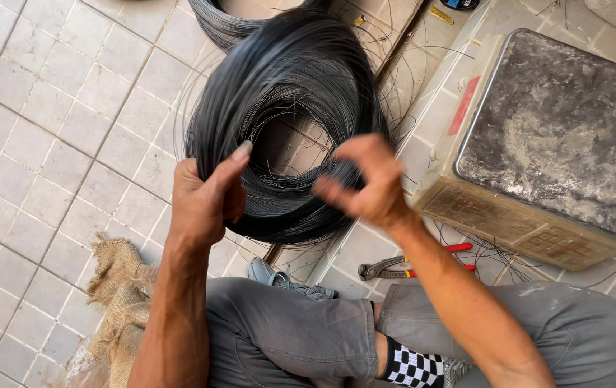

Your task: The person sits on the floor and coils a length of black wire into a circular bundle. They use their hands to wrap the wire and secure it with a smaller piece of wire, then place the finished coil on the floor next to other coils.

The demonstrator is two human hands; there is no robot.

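A tiled floor (42, 144) carries everything here. At right stands a pale box (538, 158) with a grimy metal top, well apart from the burlap (118, 294) at lower left. Upright between them is a big coil (286, 108) of thin black wire. The left hand (204, 197) is closed on the coil's lower left edge, thumb raised. The right hand (365, 183) pinches strands at its lower right, blurred. The step looks like sorting strands; a firm steadying hold seems called for. Red-handled pliers (408, 267) lie beside the knee.
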